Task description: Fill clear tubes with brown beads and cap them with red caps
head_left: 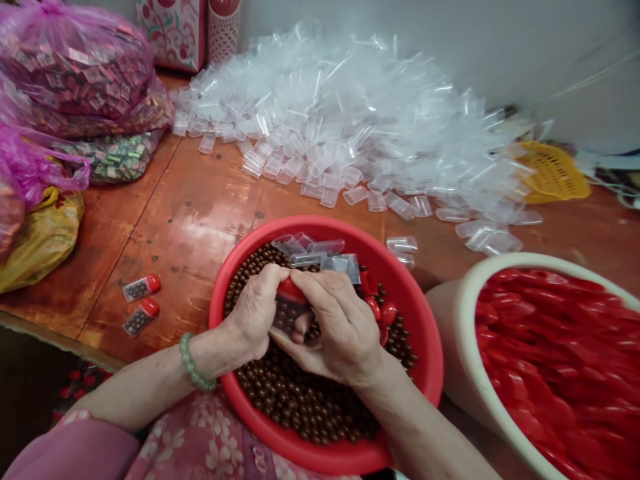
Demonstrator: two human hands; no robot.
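Note:
Over a red basin [220, 280] of round brown balls [300, 407], my two hands hold a small clear container [287, 315] with a red cap. Brown balls show through its wall. My left hand [255, 310] is closed around its left side, thumb by the cap. My right hand [337, 323] grips it from the right, fingers at the cap and thumb low; part of the container is hidden. Clear empty tubes [325, 247] and several loose red caps [380, 310] lie on the balls.
Two filled, capped containers [141, 288] lie on the wooden table [200, 193] at left. A heap of clear tubes [350, 113] spreads along the back. A white bucket of red caps [555, 360] stands right, a yellow basket [555, 173] behind. Purple bags [80, 73] sit at far left.

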